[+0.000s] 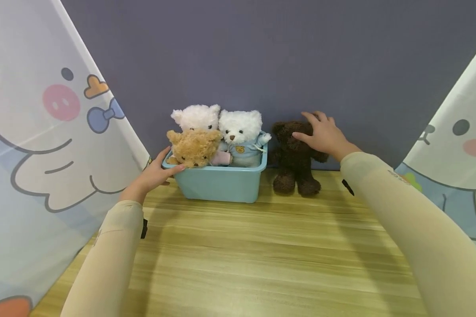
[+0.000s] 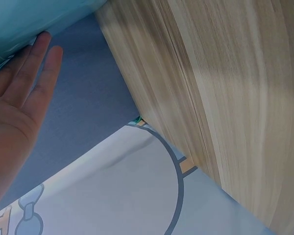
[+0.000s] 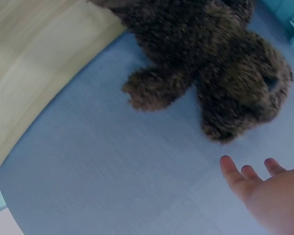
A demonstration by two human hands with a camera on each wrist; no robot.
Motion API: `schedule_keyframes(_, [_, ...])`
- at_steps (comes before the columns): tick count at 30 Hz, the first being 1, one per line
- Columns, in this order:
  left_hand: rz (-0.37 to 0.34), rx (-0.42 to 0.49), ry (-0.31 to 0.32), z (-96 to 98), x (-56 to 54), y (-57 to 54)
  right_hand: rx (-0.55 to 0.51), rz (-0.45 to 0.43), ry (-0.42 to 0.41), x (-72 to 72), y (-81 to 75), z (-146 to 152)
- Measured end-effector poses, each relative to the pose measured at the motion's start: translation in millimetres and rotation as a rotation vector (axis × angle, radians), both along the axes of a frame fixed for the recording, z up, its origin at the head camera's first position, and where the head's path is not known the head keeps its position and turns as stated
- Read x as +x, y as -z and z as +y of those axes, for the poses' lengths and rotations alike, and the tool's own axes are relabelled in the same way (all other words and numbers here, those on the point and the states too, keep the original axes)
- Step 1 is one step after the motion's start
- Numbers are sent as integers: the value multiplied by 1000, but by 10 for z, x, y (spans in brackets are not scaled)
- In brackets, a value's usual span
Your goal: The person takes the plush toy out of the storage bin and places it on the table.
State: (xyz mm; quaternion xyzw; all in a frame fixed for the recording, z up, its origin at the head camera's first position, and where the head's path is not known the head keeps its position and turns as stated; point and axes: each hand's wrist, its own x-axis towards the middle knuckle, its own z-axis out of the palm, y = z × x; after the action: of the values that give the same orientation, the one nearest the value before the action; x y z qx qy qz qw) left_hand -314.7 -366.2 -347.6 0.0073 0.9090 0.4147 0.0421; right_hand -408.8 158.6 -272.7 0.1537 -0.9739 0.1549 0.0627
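A light blue plastic bin stands against the dark back wall. Inside it sit a white teddy bear in a blue hoodie, another white teddy bear and a tan teddy bear at the front. My left hand rests on the bin's left end, thumb along the front rim; the left wrist view shows its fingers straight against the bin's side. Right of the bin, a dark brown teddy bear is upright against the wall. My right hand spreads beside its head, apart from it in the right wrist view.
Wood-grain tabletop extends in front of the bin. Pale cartoon-printed curtains hang at the left and right. The dark wall closes off the back.
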Motion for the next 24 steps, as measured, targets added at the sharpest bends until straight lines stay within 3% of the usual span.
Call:
schedule_keyframes(12, [-15,0,0,-3,-57,-15,-113,-15,-37,25,-405,-25])
schedule_keyframes(24, [-10,-15,1,15,4,-10,-140,-69,-101,72,-489,-270])
